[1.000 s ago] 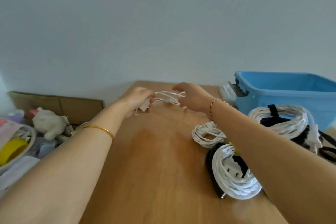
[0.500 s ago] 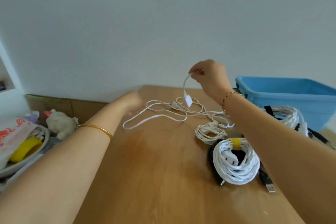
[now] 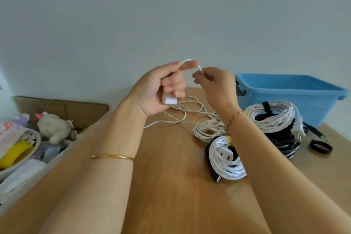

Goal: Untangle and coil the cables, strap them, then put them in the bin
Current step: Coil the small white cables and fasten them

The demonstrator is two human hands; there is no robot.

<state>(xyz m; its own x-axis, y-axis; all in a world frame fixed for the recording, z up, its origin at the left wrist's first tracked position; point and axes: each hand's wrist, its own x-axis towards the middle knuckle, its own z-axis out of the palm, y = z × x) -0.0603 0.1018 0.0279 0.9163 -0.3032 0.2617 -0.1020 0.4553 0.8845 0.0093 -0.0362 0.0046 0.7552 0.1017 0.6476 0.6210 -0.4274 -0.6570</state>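
Note:
My left hand [image 3: 161,89] is raised above the wooden table [image 3: 171,186], gripping the white plug end [image 3: 168,99] of a thin white cable [image 3: 182,114]. The cable arches over my fingers to my right hand [image 3: 214,87], which pinches it just beside. The loose rest of it lies in loops on the table below. A small white coil [image 3: 207,131], a white coil with a yellow strap [image 3: 226,161] and a larger white coil with a black strap [image 3: 273,116] lie to the right. The blue bin [image 3: 288,91] stands at the back right.
A black cable bundle [image 3: 284,144] lies under the large white coil, with a black ring [image 3: 321,147] on the table beside it. Left of the table are a cardboard box [image 3: 62,106], a plush toy [image 3: 54,127] and a basket with a yellow roll [image 3: 15,155].
My left hand rose from the table and took the plug end that my right hand held up. My right hand now pinches the cable close beside the left.

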